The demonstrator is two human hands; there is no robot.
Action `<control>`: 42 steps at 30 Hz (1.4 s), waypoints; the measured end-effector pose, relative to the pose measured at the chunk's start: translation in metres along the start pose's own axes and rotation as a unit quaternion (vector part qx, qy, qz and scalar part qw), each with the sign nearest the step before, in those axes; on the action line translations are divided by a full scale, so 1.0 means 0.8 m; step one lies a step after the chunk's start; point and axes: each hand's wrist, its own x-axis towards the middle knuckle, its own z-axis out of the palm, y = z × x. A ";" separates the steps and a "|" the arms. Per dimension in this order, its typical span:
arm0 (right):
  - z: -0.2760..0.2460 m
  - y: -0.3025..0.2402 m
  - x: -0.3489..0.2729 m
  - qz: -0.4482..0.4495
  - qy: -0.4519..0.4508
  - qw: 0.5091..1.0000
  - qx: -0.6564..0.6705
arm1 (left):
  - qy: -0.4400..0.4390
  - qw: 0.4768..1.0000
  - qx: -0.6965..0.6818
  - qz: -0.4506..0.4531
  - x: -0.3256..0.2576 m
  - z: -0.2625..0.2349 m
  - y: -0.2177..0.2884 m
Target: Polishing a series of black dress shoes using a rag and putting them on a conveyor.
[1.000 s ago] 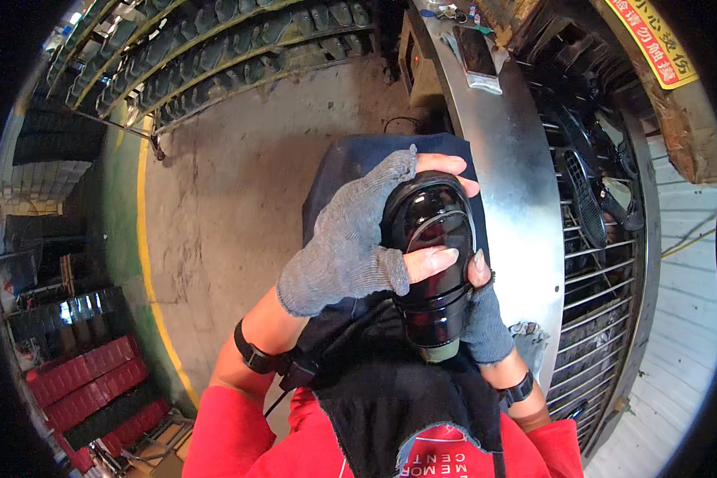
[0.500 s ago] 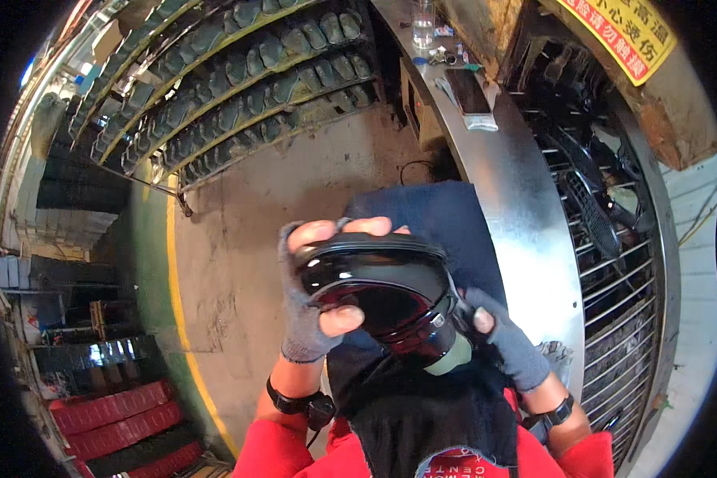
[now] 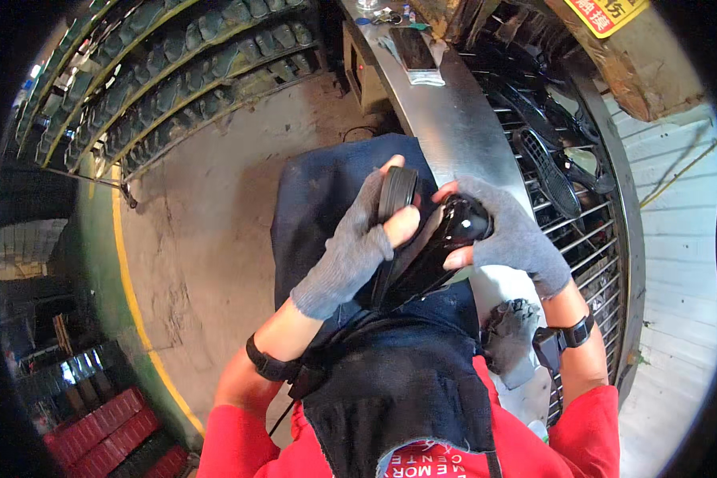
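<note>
Two hands in grey fingerless gloves are closed on one glossy black moulded part over the person's lap, just above a dark apron and red sleeves. The left hand wraps its fingers around the part's upper rim, thumb pressed against the edge, while the right hand cups the rounded shiny end from the other side, fingertips on its surface. The part is tilted, held clear of everything, just beside the near edge of a metal bench that runs away to the upper middle. A spare grey glove lies on the near end of that bench, by the right wrist. Judging by the grip, the work looks to be mid-handling: the part is picked up and being turned or looked over, not set down anywhere, and whether it counts as checked or finished cannot be told. Beyond the bench's far edge a wire rack holds more dark parts of similar kind. At the bench's far end sits a flat dark device. Farther left, across the bare concrete floor and its yellow line, long shelves carry rows of dark pieces, and red crates stand at the lower left.
</note>
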 end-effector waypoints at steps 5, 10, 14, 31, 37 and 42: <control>0.014 -0.014 0.013 -0.060 0.004 0.993 -0.097 | 0.044 0.997 0.052 0.041 -0.005 0.008 -0.003; 0.033 -0.009 0.016 -0.114 0.035 0.981 -0.154 | 0.075 0.989 0.072 0.108 -0.010 0.005 -0.015; 0.042 -0.012 0.015 -0.159 0.070 0.970 -0.172 | 0.054 0.988 0.111 0.087 -0.020 0.004 -0.005; 0.054 -0.076 -0.054 -0.029 -0.103 0.965 -0.237 | 0.002 0.997 0.077 0.007 -0.067 0.012 0.052; 0.068 -0.060 -0.066 -0.098 -0.110 0.943 -0.298 | 0.037 0.999 0.023 -0.017 -0.075 0.025 0.047; 0.071 -0.062 -0.063 -0.155 -0.120 0.928 -0.316 | 0.003 0.998 -0.055 -0.009 -0.079 0.023 0.038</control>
